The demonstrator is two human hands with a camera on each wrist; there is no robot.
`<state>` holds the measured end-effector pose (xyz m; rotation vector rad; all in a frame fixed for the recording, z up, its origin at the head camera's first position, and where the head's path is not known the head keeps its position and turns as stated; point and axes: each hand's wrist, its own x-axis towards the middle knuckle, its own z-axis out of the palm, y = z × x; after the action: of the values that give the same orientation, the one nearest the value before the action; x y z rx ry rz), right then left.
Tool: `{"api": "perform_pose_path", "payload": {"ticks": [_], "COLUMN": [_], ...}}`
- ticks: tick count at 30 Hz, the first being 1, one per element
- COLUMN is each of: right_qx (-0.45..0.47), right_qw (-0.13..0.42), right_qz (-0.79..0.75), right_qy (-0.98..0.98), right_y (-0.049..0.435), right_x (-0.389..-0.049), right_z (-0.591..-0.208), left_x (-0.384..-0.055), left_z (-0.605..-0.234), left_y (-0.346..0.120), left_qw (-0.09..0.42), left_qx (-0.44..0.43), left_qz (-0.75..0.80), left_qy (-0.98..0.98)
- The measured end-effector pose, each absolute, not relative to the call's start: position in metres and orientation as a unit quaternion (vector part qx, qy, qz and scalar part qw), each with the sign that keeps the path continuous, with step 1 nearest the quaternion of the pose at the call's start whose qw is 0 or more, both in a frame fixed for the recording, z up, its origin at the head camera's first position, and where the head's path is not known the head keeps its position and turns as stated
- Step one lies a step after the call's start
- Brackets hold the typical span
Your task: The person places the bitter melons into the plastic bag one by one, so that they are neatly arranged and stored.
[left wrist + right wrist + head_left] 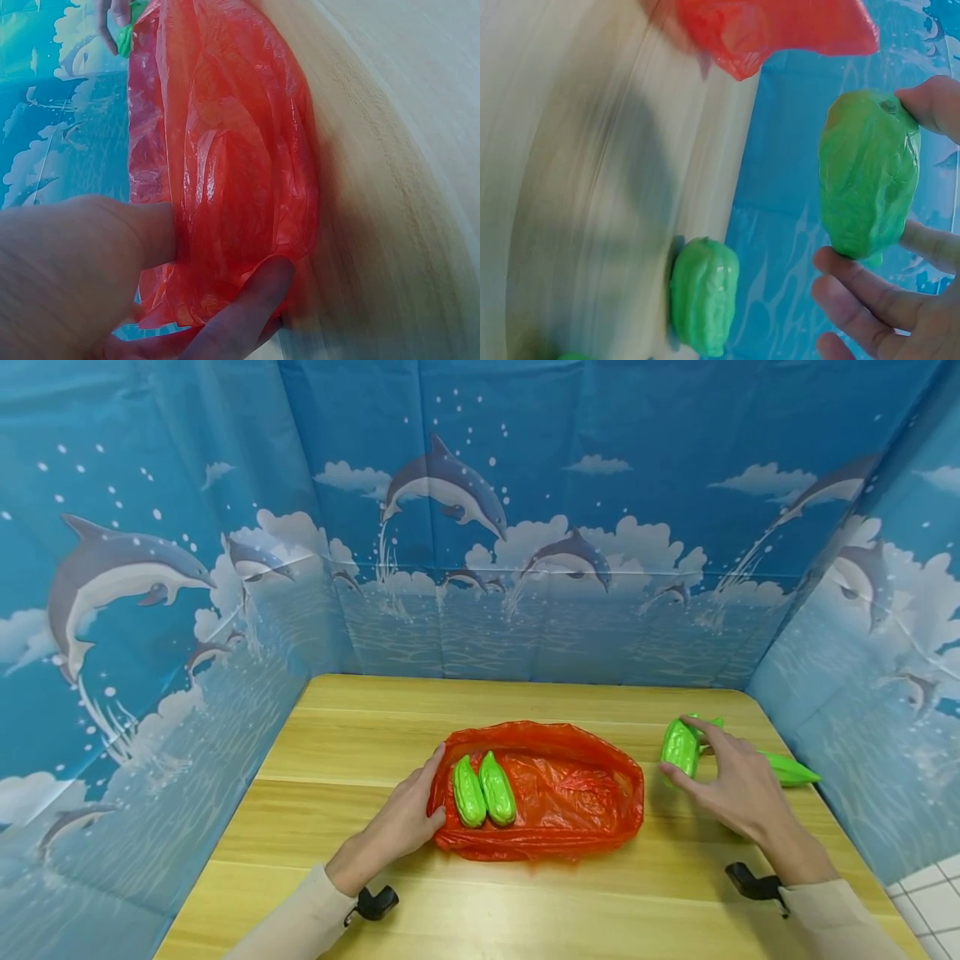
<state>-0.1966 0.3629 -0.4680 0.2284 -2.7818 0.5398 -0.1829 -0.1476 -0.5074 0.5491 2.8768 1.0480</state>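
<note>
A red plastic bag (536,835) lies spread wide with its mouth upward. Two bright green bitter melons (469,793) sit side by side at the left inside it. My left hand (405,818) grips the bag's left edge; the left wrist view shows the thumb and fingers (251,307) on the red film. To the right of the bag, my right hand (731,781) holds another bitter melon (870,176) between thumb and fingertips, above the table. Beyond that hand, a further bitter melon (705,296) lies on the table, and a pointed green one (789,769) is partly hidden by the hand.
The wood-grain table (330,793) meets blue dolphin-print sheets (487,627) at its back and along both sides. Dark wrist-camera mounts (377,903) stick out from both wrists. White floor tiles (930,893) show at the lower right.
</note>
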Motion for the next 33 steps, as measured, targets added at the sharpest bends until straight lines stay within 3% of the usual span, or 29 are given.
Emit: {"api": "perform_pose_path", "payload": {"ticks": [33], "right_qx": [0.112], "right_qw": [0.121], "right_qz": [0.230], "right_qy": [-0.959], "right_y": [0.328], "right_x": [-0.191], "right_z": [-0.440], "left_x": [-0.181], "left_z": [-0.506], "left_y": [-0.148], "left_qw": [0.016], "left_qx": [0.177], "left_qz": [0.341], "left_qy": [0.923]}}
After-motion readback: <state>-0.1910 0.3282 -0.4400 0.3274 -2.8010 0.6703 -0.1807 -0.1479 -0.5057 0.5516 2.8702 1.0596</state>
